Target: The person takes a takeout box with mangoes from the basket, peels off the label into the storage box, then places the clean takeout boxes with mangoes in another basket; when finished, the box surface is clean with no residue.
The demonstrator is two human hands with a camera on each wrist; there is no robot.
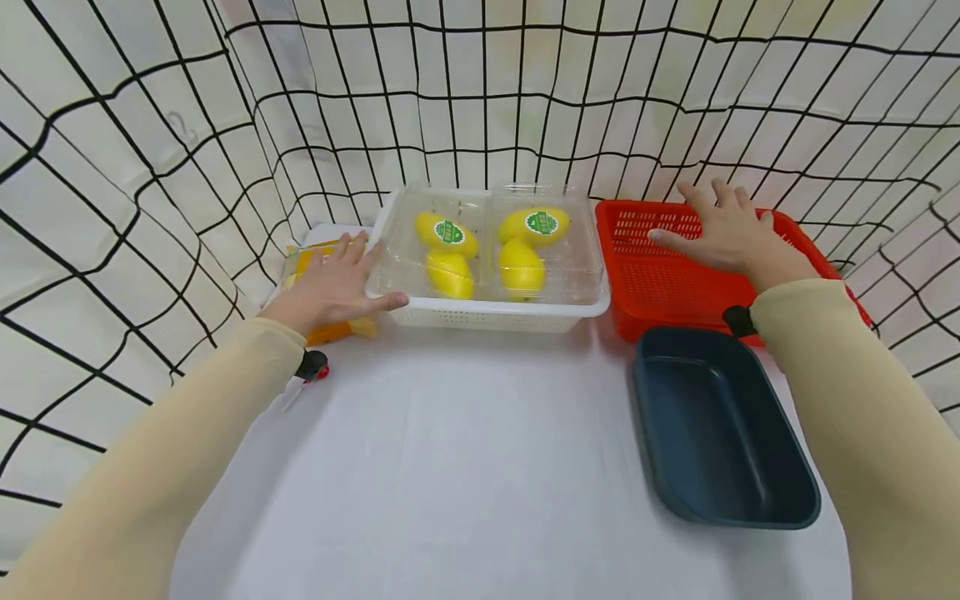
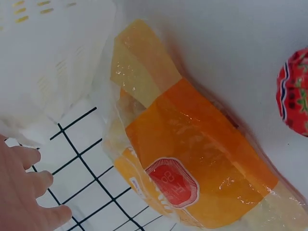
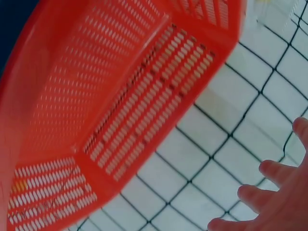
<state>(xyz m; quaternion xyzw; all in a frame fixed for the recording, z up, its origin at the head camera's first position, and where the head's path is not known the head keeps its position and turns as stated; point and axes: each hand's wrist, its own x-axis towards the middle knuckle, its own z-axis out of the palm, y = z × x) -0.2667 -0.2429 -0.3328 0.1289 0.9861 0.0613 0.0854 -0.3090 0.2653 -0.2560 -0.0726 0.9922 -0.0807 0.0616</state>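
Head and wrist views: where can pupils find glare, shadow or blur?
Head view: soft shadow beside, faint highlights inside, the dark blue tray; left wrist: bright glints on the orange packet; right wrist: the red basket looks slightly blurred.

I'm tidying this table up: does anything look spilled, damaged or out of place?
Nothing looks spilled or damaged. The red lollipop seems slightly stray: it lies loose on the white table near the left hand, outside any container.
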